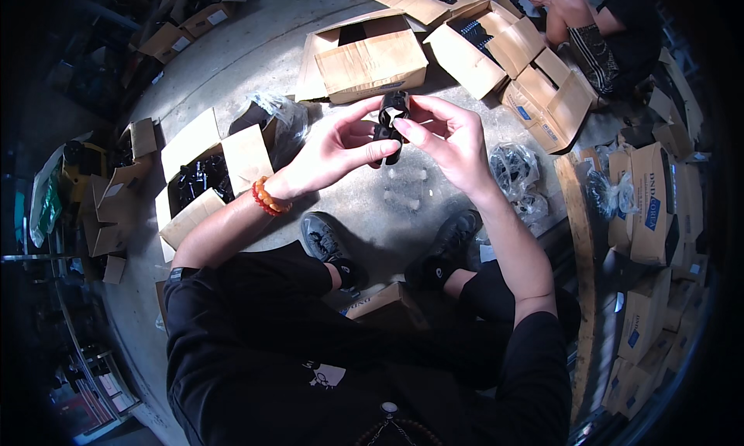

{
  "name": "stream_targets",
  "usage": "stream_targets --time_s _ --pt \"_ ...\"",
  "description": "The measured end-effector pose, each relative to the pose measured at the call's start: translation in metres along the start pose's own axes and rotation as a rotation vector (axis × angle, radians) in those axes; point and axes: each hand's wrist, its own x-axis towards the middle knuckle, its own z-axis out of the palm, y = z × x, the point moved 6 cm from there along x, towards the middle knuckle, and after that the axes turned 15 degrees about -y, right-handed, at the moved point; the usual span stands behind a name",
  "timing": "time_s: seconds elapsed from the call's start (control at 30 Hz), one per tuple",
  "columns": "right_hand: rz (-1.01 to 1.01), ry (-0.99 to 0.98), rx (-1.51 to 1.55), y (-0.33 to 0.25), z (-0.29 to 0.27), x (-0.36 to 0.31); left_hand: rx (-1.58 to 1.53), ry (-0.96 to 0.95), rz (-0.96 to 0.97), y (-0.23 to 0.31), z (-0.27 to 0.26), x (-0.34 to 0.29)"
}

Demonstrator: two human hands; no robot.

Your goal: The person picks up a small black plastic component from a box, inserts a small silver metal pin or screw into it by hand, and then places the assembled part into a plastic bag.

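Note:
Up in front of me, a small glossy black part (395, 102) is held between both hands. It looks rounded at the top with a narrower piece below; whether it is one part or two joined pieces I cannot tell. My left hand (335, 151), with an orange-red beaded bracelet at the wrist, grips its lower portion, thumb across the front. My right hand (452, 136) pinches the upper portion, thumb near a pale patch on it. Fingers hide the back of the part.
An open carton (203, 179) of black parts stands to the left, beside clear plastic wrap (279, 120). Ahead are a large open carton (370, 65) and several others. Bagged parts (513, 171) lie right, near a wooden plank (580, 252) and stacked boxes (649, 206). Another person (612, 43) sits far right.

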Motion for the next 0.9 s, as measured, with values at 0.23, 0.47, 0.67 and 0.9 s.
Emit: stream_targets --time_s 0.23,0.47,0.67,0.9 --pt "0.016 -0.061 0.072 0.001 0.003 0.002 -0.057 0.013 0.034 0.000 0.003 0.001" --pt "0.015 -0.030 0.005 0.003 -0.001 0.001 0.321 -0.036 -0.043 0.007 0.016 0.002" --pt "0.032 -0.003 0.044 0.004 0.001 0.002 0.308 -0.012 -0.031 0.011 0.017 -0.001" --pt "0.007 0.061 0.002 0.009 -0.010 0.003 -0.091 -0.054 0.080 0.001 0.015 0.002"
